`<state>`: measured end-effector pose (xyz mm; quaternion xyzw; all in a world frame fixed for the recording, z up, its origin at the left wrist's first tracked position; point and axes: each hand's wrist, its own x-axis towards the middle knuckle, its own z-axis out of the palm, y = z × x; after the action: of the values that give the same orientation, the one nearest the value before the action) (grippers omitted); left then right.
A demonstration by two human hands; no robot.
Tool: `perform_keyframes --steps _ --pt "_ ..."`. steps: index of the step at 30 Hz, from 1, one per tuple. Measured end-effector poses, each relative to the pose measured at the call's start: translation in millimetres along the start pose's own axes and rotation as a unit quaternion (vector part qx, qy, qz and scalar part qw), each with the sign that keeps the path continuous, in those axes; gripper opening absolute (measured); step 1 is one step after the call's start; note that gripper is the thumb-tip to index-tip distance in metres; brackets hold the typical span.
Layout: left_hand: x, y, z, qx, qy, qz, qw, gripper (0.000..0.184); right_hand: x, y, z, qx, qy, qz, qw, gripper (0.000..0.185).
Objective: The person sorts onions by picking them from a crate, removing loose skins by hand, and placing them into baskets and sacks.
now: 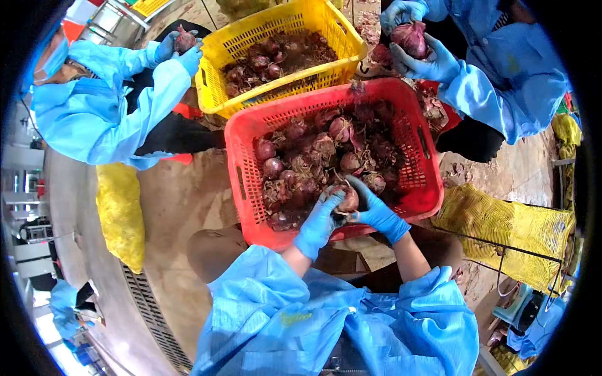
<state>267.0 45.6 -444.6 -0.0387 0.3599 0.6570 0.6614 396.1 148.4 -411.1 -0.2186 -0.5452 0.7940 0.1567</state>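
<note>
Over the red crate (237,166), an onion (348,199) sits between both hands (318,227).

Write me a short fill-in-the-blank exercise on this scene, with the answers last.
Nearest the camera, the left hand and right hand hold one ____.
Their gloves are coloured ____.
The nearer crate is coloured ____.
The farther crate is coloured ____.
Missing words: onion; blue; red; yellow.

In my blue-gloved left hand (316,229) and right hand (384,218), a round reddish onion (347,199) sits above a red plastic crate (254,216).
</note>
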Motion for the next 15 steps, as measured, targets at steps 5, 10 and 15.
perform_keyframes --steps 5,10,15 --pt "-13.5 50.7 -34.9 0.016 -0.046 0.093 0.994 0.024 5.9 4.0 -91.1 -0.121 0.317 -0.049 0.939 0.043" --pt "-56.1 79.9 -54.1 -0.126 0.09 0.071 0.985 0.042 16.0 68.2 -150.2 -0.296 0.276 0.221 0.887 0.037" --pt "-75.3 82.2 -52.0 -0.231 0.085 0.052 0.968 0.055 44.5 131.9 -102.2 -0.377 0.271 0.267 0.844 0.064"
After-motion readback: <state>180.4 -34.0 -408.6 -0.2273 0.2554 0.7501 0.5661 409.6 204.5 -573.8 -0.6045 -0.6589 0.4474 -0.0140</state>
